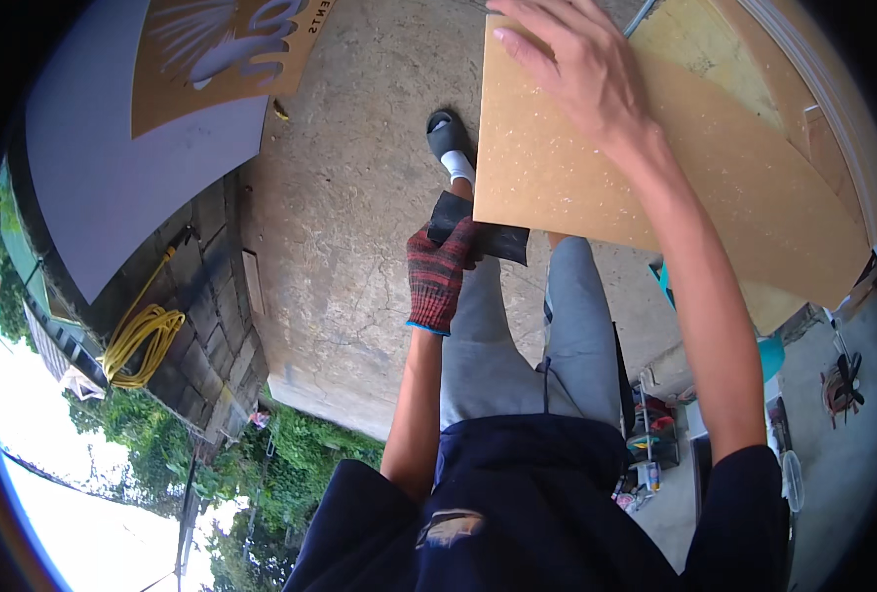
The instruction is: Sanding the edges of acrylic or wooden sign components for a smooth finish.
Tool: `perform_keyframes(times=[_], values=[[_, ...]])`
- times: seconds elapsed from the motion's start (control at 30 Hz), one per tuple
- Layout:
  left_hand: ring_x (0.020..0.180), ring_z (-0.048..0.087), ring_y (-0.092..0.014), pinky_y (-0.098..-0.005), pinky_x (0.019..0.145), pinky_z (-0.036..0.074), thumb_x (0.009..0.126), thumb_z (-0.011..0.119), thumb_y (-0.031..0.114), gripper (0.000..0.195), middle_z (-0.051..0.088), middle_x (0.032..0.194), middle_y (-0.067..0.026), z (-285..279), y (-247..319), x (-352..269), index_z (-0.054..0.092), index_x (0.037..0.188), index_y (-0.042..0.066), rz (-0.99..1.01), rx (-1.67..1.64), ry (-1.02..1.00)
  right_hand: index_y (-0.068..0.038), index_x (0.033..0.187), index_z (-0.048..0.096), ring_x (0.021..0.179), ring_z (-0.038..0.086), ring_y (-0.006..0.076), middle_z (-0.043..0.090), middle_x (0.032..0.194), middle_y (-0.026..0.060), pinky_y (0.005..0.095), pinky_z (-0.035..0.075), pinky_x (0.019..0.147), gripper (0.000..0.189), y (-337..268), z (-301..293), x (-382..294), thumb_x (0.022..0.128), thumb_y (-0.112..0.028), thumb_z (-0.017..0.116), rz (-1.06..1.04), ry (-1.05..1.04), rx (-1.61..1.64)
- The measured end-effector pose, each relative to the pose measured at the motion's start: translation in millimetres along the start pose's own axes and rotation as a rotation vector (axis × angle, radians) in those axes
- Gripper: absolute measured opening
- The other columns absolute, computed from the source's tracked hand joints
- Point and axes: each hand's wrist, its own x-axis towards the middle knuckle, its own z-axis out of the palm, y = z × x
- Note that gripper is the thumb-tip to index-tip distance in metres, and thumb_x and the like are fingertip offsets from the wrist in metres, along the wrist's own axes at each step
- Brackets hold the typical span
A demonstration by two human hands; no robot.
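My left hand (442, 270), in a red and dark striped knit glove with a blue cuff edge, grips a bent black sheet (503, 243) at the near left corner of a tan board (557, 177). The sheet's material cannot be told for sure; part of it lies behind the board's edge. My right hand (579, 66) is bare and rests over the board's far part, fingers spread, with nothing seen in it. The fingertips reach the picture's top rim. Small pale flecks dot the board's surface.
At the left, a tan cut-out panel (179, 89) with letter shapes lies on a white sheet (135, 177). A coiled yellow hose or cord (138, 348) hangs by the block wall (209, 325). Cluttered shelves (653, 436) stand at the lower right, near an electric fan (845, 381).
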Motion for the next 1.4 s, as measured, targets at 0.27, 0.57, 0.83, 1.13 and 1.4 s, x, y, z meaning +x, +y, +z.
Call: perform_keyframes(times=[0.27, 0.57, 0.83, 1.13, 1.4], values=[[0.098, 0.063, -0.032, -0.0391, 0.085, 0.052, 0.074, 0.059, 0.015, 0.032, 0.065, 0.104, -0.0196, 18.5, -29.7, -29.3, 0.063, 0.099, -0.005, 0.02, -0.594, 0.008, -0.002, 0.111, 0.063, 0.09, 0.059, 0.0328, 0.066, 0.1, 0.0133, 0.0409, 0.049, 0.078, 0.026, -10.8, 3.0, -2.7, 0.089, -0.014, 0.058, -0.032, -0.08, 0.001], [0.071, 0.059, -0.027, -0.0355, 0.068, 0.052, 0.073, 0.053, 0.013, 0.032, 0.059, 0.081, -0.0132, 49.4, -16.4, 5.3, 0.056, 0.098, -0.006, 0.082, -1.235, 0.08, -0.003, 0.113, 0.061, 0.093, 0.06, 0.0348, 0.065, 0.102, 0.0151, 0.0434, 0.049, 0.081, 0.027, -5.5, 4.6, -7.9, 0.09, -0.017, 0.054, 0.002, -0.095, -0.009], [0.068, 0.051, -0.012, -0.0251, 0.062, 0.043, 0.095, 0.037, 0.059, 0.063, 0.062, 0.094, -0.0064, 8.9, 29.1, 36.3, 0.053, 0.12, 0.004, 0.326, -0.304, 0.001, 0.003, 0.091, 0.061, 0.094, 0.057, 0.037, 0.063, 0.09, 0.0223, 0.0468, 0.044, 0.08, 0.037, -19.1, 5.0, -14.9, 0.087, -0.034, 0.061, 0.174, -0.104, -0.391], [0.131, 0.041, -0.019, -0.0286, 0.107, 0.029, 0.101, 0.035, 0.041, 0.055, 0.039, 0.145, -0.0145, 36.0, 204.8, 87.4, 0.034, 0.144, 0.006, 0.414, 0.689, -0.396, 0.001, 0.081, 0.062, 0.066, 0.062, 0.0373, 0.063, 0.07, 0.0198, 0.0466, 0.047, 0.065, 0.04, 1.1, -0.8, -9.7, 0.08, -0.039, 0.068, 0.149, -0.169, -0.271], [0.136, 0.033, -0.019, -0.0304, 0.111, 0.028, 0.101, 0.036, 0.035, 0.054, 0.028, 0.151, -0.0114, 45.4, 202.1, 158.1, 0.027, 0.146, 0.007, 1.033, 0.879, -0.77, -0.01, 0.096, 0.069, 0.09, 0.065, 0.0367, 0.068, 0.095, 0.0166, 0.0454, 0.05, 0.076, 0.051, -2.7, 2.8, -4.9, 0.075, -0.056, 0.067, 0.379, -0.369, -0.309]])
